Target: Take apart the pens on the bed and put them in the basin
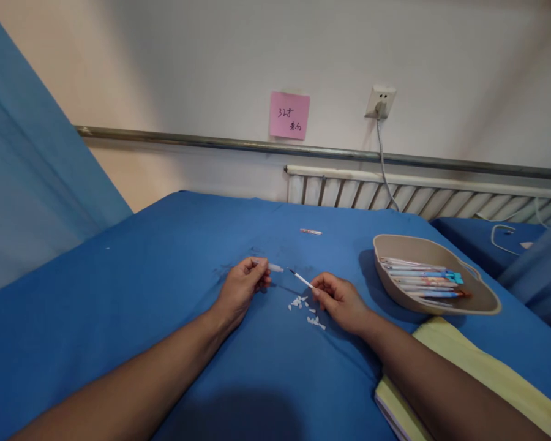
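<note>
L hand [243,283] grips tube [275,267], R hand [342,301] wht stick [302,280], over blue cloth [165,263]; wall rail [239,144] bhd.

One wide view looks out from the person's head, facing forward and down across a broad blue cloth-covered surface [119,306] towards a smooth pale wall [202,67]. The bare left hand [244,282] and bare right hand [342,300] sit near the middle of the frame, fairly close, while the ribbed whitish metal radiator [346,193] stands farther off
</note>
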A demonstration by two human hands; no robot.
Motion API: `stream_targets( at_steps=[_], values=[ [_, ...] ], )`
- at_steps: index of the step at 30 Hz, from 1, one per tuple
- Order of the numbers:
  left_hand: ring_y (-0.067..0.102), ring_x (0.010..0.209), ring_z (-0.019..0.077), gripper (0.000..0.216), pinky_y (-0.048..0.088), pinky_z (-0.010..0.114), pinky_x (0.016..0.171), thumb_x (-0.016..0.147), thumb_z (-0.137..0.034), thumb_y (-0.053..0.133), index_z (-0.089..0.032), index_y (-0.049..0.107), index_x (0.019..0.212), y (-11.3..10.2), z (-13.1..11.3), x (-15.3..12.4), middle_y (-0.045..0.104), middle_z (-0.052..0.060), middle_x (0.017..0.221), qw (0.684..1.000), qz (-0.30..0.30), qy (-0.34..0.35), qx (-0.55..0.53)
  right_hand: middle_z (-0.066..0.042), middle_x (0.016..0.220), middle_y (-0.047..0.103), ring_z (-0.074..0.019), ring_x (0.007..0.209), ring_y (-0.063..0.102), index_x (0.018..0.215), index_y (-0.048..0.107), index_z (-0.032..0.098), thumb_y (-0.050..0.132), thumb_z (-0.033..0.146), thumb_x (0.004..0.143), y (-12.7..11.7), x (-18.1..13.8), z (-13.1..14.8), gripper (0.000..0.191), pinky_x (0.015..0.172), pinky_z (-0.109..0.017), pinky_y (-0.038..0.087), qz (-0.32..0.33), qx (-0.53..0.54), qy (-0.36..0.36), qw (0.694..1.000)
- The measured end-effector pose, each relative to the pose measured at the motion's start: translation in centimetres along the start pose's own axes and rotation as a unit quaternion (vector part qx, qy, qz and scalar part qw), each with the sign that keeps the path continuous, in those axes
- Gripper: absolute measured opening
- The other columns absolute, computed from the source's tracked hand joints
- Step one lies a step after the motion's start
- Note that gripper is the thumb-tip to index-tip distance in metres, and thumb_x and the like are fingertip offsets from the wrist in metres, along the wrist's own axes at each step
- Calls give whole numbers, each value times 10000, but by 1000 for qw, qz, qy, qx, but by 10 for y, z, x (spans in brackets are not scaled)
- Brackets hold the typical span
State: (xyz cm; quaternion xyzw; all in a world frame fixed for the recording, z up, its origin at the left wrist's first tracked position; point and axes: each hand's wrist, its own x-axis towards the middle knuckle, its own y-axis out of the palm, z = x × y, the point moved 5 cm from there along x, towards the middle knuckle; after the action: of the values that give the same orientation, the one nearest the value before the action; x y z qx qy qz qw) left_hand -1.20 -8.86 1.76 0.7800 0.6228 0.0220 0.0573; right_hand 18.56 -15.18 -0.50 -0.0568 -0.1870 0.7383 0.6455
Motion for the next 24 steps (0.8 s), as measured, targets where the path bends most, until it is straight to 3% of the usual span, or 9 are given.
stream_targets(
  at_steps=[13,24],
  values=[
    [509,531,91,287,399,212,526,724,-414,671,-155,557,768,6,-5,-5,573,-21,616,1000,6,16,13,24,677,567,-94,591,505,859,553,195,478,256,858,1,0,6,96,554,-201,401,11,-50,-20,998],
    [516,551,94,269,403,215,538,729,-397,667,-152,563,771,0,-9,-3,570,-18,637,999,-19,38,20,31,684,561,-92,597,501,874,559,200,472,250,860,-1,-1,3,102,561,-195,391,1,-63,-27,998]
  ],
)
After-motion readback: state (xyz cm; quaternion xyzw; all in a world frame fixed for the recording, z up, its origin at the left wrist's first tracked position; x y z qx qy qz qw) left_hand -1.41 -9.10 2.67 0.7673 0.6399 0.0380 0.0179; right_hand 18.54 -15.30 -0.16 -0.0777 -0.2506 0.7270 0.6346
